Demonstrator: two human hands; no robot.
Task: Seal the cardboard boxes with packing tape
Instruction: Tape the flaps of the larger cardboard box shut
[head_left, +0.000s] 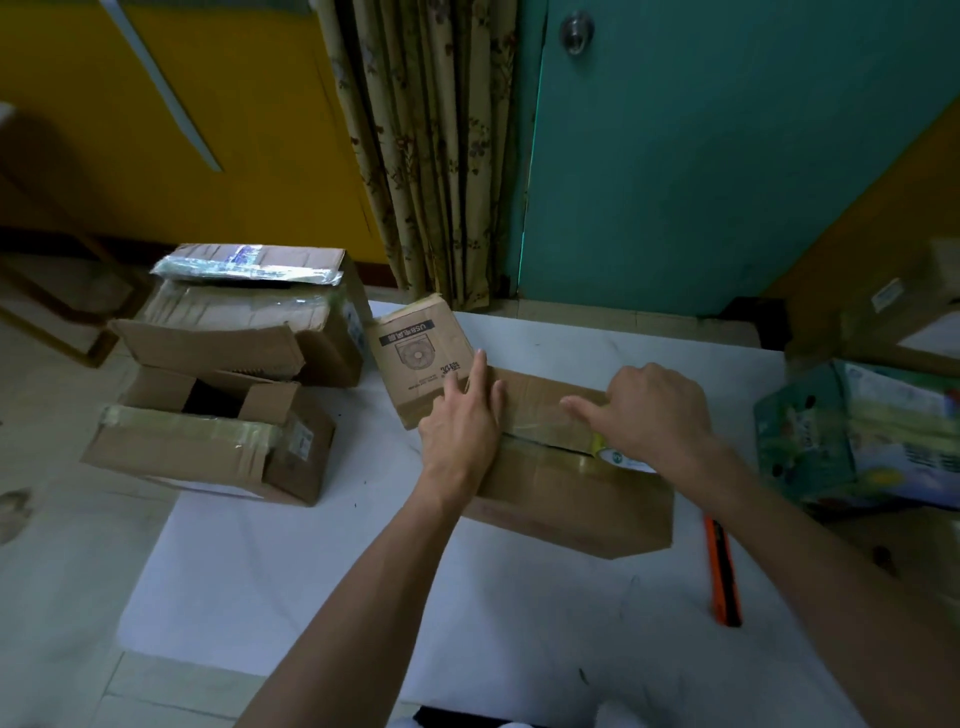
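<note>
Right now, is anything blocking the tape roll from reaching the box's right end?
Nothing visible does: the tape roll held by the right hand sits on the cardboard box, though the wrist hides part of that stretch.

I saw a yellow wall (260, 104) on the left, a floral curtain (431, 156) in the middle, a teal door (727, 182) with a round knob (576, 32) on the right, pale floor tiles (52, 571) below, dim light.

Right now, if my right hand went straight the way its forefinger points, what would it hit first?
Probably your left hand, pressed flat on the box top; your right hand points at it across bare cardboard.
</note>
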